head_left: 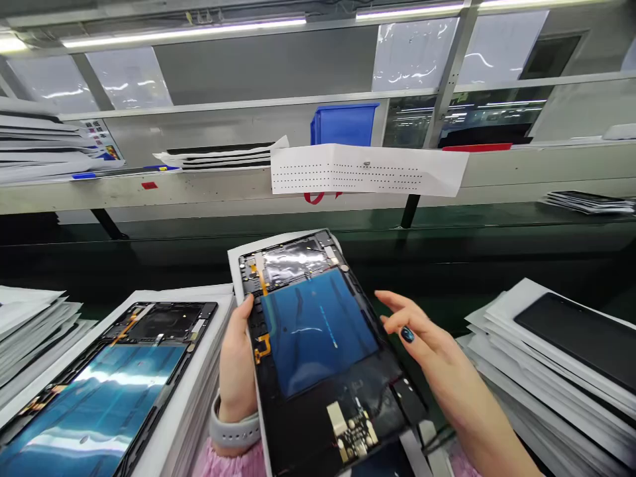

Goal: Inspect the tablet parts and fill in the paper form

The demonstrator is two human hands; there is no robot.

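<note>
Strip lights (189, 31) run above a pale shelf (218, 183) over a dark green table (477, 213); a blue bin (345, 126), contents hidden, sits far, near the middle. Nearer, the left hand (237, 364) clamps its fingers on an open-backed tablet (318, 331); the right hand (432, 348), fingers parted, is beside its right edge.

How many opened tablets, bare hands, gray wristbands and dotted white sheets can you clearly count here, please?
Opened tablets: 2 (held tablet, tablet at picture left)
Bare hands: 2 (left hand, right hand)
Gray wristband: 1
Dotted white sheet: 1
Total: 6
The dark piece beneath the held tablet is too cut off to count.
</note>
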